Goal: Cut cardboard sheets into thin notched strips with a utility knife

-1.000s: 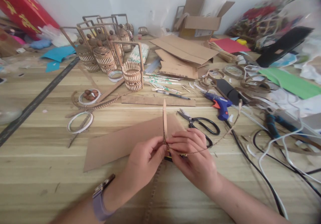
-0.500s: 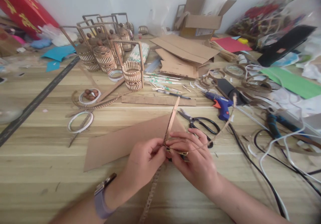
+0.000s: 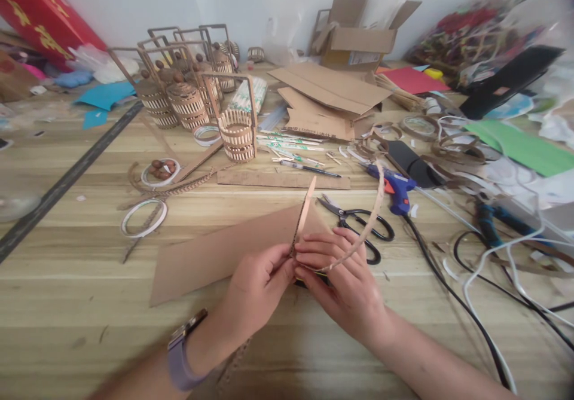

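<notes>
Toward the middle of the tabletop's (image 3: pixel 89 304) near edge, the left hand (image 3: pixel 260 283) and right hand (image 3: pixel 345 274) meet, fingertips pinched on a corrugated cardboard strip (image 3: pixel 305 211), its pointed end upward; a paper-brown band (image 3: pixel 371 223) arcs from between them toward the hot-glue gun (image 3: pixel 398 188). Beyond the hands lie a cardboard sheet (image 3: pixel 215 259) and scissors (image 3: pixel 341 213); slatted baskets (image 3: pixel 186 104) stand toward the far left corner.

Left fingers (image 3: pixel 282 273) and right fingers (image 3: pixel 319 247) on a narrow cardboard strip (image 3: pixel 304 216), black-handled scissors (image 3: pixel 343 213) nearby.
</notes>
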### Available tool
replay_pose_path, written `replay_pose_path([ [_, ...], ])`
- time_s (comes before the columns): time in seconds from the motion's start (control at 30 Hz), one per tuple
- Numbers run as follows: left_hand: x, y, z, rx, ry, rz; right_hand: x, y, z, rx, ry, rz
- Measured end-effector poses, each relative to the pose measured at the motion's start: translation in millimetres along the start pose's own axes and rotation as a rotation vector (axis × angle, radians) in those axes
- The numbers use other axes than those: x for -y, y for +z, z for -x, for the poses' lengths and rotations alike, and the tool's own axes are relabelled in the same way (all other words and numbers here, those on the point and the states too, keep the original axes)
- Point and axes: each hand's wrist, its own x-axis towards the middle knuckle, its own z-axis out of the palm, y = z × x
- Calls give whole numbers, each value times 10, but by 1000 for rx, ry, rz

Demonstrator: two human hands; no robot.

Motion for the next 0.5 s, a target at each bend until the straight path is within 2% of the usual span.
replay_pose_path([
  [0.23,-8,12,-10,12,25,16,-3,-4,10,-9,35,-40],
  [0.5,21,4,-3,33,-14,124,-2,-1,1,-8,103,-64],
])
